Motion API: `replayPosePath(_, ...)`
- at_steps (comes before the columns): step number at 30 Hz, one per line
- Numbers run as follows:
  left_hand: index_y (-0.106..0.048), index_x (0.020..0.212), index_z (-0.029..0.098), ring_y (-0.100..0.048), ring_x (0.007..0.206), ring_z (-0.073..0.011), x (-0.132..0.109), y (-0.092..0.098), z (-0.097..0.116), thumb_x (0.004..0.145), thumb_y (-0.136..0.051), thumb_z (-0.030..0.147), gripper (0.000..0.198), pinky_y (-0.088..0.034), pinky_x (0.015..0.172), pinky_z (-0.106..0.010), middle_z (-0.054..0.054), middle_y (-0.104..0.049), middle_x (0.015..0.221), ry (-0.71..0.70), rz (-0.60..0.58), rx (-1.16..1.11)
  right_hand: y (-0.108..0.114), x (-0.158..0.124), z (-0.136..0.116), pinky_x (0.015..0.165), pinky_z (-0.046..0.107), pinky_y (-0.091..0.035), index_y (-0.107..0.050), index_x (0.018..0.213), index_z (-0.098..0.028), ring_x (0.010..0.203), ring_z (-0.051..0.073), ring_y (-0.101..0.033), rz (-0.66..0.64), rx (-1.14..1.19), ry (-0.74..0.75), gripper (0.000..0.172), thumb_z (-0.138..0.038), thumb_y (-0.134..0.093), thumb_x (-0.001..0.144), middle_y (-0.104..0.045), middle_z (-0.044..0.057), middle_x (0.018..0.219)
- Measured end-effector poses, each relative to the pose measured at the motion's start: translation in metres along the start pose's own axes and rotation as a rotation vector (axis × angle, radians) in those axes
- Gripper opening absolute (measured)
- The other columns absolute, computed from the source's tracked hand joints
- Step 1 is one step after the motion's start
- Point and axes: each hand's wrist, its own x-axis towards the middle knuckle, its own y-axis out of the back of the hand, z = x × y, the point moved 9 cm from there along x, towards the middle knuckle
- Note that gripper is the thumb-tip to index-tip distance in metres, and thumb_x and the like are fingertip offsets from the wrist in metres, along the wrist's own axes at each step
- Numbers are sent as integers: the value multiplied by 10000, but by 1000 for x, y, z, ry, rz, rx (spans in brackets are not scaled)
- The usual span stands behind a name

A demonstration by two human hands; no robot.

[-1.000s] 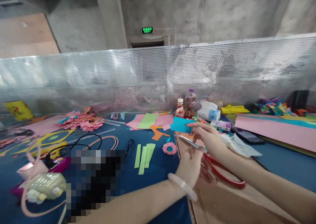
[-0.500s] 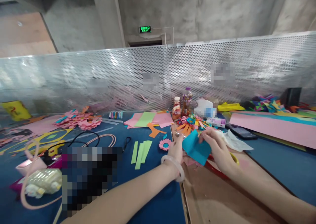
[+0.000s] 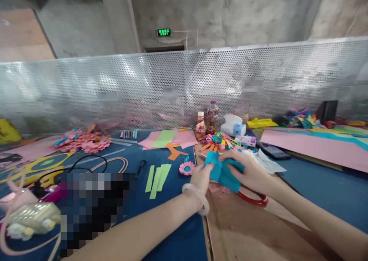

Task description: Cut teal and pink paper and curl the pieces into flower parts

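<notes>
A creased piece of blue paper [image 3: 227, 177] is held between my two hands above the wooden board. My left hand [image 3: 201, 178], with a pale bangle [image 3: 198, 197] on its wrist, pinches the paper's left edge with thumb on top. My right hand [image 3: 247, 173] grips the upper right part, its fingers curled over a fold. Red-handled scissors [image 3: 255, 200] lie beneath my right hand, their blades hidden. Left of my left hand lies a pink paper flower [image 3: 186, 168] with a blue centre. Light green paper strips [image 3: 157, 179] rest farther left on the blue surface.
Behind my hands stand two drink bottles [image 3: 200, 126], a tissue pack [image 3: 233, 126] and a heap of coloured paper strips [image 3: 220, 141]. A phone [image 3: 276, 151] and pink sheets [image 3: 310, 148] lie to the right. Cables [image 3: 117, 161] and a glue gun [image 3: 48, 176] are at left.
My right hand has shifted its grip, and the blue paper's upper right part is now bent over under my fingers. The whole view has moved slightly, so things appear farther left.
</notes>
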Motion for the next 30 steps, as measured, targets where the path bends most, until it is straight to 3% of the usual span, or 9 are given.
replayPosePath(5, -652, 690, 134, -631, 616, -212, -3, -16, -4, 595, -668, 230, 135, -519, 586, -340, -66, -669, 661, 61, -153, 2, 9, -1, 20, 821, 350, -465, -507, 1134, -239, 946, 198, -562, 73, 161, -141, 335, -186, -459, 807, -594, 59, 1060)
replayPosePath(9, -666, 750, 122, -646, 676, -219, -5, -21, -6, 582, -699, 220, 198, -522, 658, -358, -83, -687, 744, 50, -222, 16, 13, 0, 32, 750, 328, -494, -370, 1265, -262, 913, 189, -568, 161, 322, -211, 509, -268, -536, 784, -552, 73, 1117)
replayPosePath(13, -676, 783, 113, -653, 762, -240, -1, -14, -1, 541, -739, 209, 268, -516, 740, -372, -103, -700, 808, -12, -149, -5, 11, -1, 46, 635, 294, -510, -362, 1277, -258, 850, 191, -589, 182, 503, -332, 576, -338, -583, 751, -570, 77, 1094)
replayPosePath(17, -662, 814, 109, -650, 797, -258, 0, -4, 5, 523, -759, 205, 321, -520, 742, -387, -122, -696, 845, -43, -39, 33, -8, -3, 53, 599, 286, -508, -437, 1218, -240, 797, 196, -608, 32, 566, -455, 525, -356, -602, 733, -629, 53, 979)
replayPosePath(21, -624, 902, 143, -650, 730, -236, -2, 4, 12, 576, -732, 234, 355, -545, 627, -371, -108, -686, 877, -51, 41, 46, -7, 1, 49, 602, 269, -472, -580, 961, -200, 730, 172, -593, -36, 336, -383, 271, -400, -474, 811, -641, 35, 848)
replayPosePath(24, -605, 910, 168, -643, 647, -194, -1, 12, 19, 620, -695, 226, 310, -550, 592, -349, -79, -681, 864, -112, 111, 10, 0, -2, 53, 579, 264, -425, -606, 826, -206, 662, 166, -575, -139, -87, -353, 254, -393, -433, 815, -635, 30, 774)
replayPosePath(26, -600, 896, 172, -643, 636, -185, -1, 17, 23, 622, -691, 217, 293, -551, 595, -342, -72, -679, 864, -158, 158, 14, 3, -11, 61, 576, 268, -402, -617, 794, -206, 688, 186, -578, -240, -406, -372, 246, -424, -512, 751, -629, 58, 826)
replayPosePath(28, -587, 916, 183, -649, 658, -195, -1, 20, 27, 614, -699, 219, 324, -550, 590, -342, -69, -679, 881, -201, 181, 27, 6, -19, 70, 491, 278, -348, -604, 686, -176, 583, 207, -552, -262, -481, -422, 321, -489, -625, 623, -608, 87, 700)
replayPosePath(30, -573, 939, 194, -652, 685, -207, -2, 21, 30, 608, -704, 220, 356, -549, 579, -338, -68, -678, 893, -228, 187, 38, -3, -26, 76, 441, 262, -291, -583, 650, -189, 494, 178, -513, -351, -524, -430, 311, -498, -606, 634, -584, 61, 607)
